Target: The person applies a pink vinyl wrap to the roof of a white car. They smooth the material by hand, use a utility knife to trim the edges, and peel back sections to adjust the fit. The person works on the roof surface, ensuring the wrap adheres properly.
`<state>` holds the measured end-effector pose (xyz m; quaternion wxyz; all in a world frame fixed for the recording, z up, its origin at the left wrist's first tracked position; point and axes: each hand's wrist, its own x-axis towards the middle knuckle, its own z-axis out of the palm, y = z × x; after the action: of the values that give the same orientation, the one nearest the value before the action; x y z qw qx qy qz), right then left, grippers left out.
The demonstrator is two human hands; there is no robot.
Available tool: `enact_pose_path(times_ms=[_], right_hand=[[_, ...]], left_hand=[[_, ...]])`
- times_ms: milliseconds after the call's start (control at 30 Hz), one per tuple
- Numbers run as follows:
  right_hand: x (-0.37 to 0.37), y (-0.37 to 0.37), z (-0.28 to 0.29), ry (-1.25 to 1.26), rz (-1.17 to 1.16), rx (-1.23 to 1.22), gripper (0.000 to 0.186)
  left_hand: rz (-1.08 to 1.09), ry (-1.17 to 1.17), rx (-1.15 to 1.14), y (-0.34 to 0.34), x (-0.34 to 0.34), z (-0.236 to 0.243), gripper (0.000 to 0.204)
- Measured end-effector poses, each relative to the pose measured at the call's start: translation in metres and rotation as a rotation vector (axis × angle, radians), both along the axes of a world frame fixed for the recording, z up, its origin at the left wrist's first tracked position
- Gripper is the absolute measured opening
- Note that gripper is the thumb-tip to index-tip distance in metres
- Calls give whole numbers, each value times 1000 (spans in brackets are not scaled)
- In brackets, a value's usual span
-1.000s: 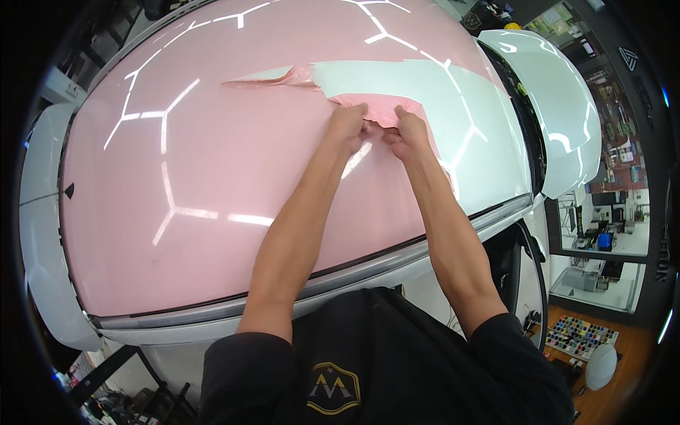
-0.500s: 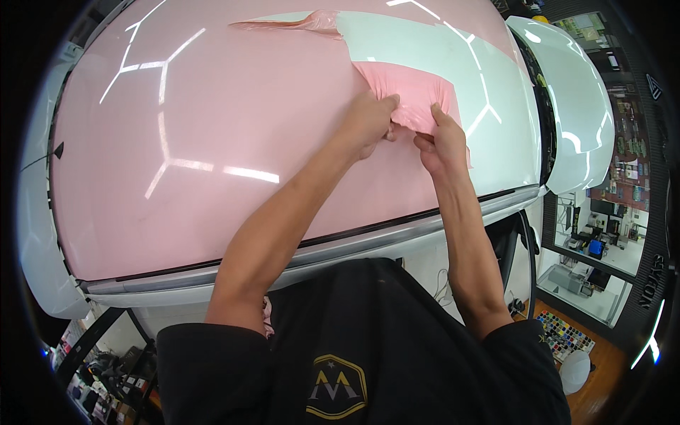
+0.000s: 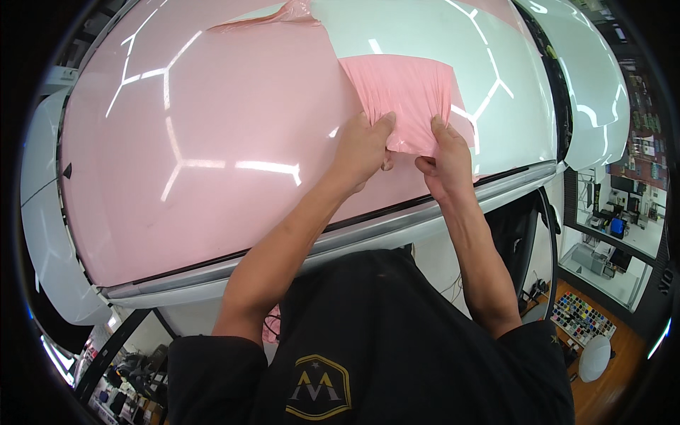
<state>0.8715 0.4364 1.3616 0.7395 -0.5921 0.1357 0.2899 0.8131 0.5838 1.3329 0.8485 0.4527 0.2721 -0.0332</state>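
Note:
Pink film (image 3: 212,127) covers the left and middle of a car roof. A loose flap of film (image 3: 411,99) is peeled back toward me, stretched and wrinkled between my hands. My left hand (image 3: 363,147) pinches the flap's left corner, thumb on top. My right hand (image 3: 450,157) grips its right corner the same way. Beyond the flap, the pale mint roof surface (image 3: 397,32) lies bare and glossy. Farther off to the left, another loose edge of film (image 3: 283,15) stands up crumpled.
A dark trim strip and silver roof rail (image 3: 333,241) run along the near roof edge. At the right stands the pale raised tailgate or hood panel (image 3: 591,92). An open door frame (image 3: 542,248) and a board of colour samples (image 3: 582,319) are at lower right.
Both hands have pulled the flap toward me, and more of its stretched length shows. The view has shifted slightly, moving the roof up and right in the picture.

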Motion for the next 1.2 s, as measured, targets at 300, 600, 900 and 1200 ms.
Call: enact_pose_path(times_ms=[300, 600, 900, 1200], right_hand=[[-3, -12, -46, -378, 96, -292, 35], [-2, -11, -52, -440, 62, -209, 30], [4, -5, -55, -577, 17, -256, 34], [31, -27, -49, -201, 285, -294, 29]], left_hand=[[151, -131, -147, -35, -2, -21, 32], [119, -94, -84, -37, 3, -20, 40], [173, -156, -150, -34, -1, -16, 24], [162, -133, -131, -33, -4, -2, 20]])
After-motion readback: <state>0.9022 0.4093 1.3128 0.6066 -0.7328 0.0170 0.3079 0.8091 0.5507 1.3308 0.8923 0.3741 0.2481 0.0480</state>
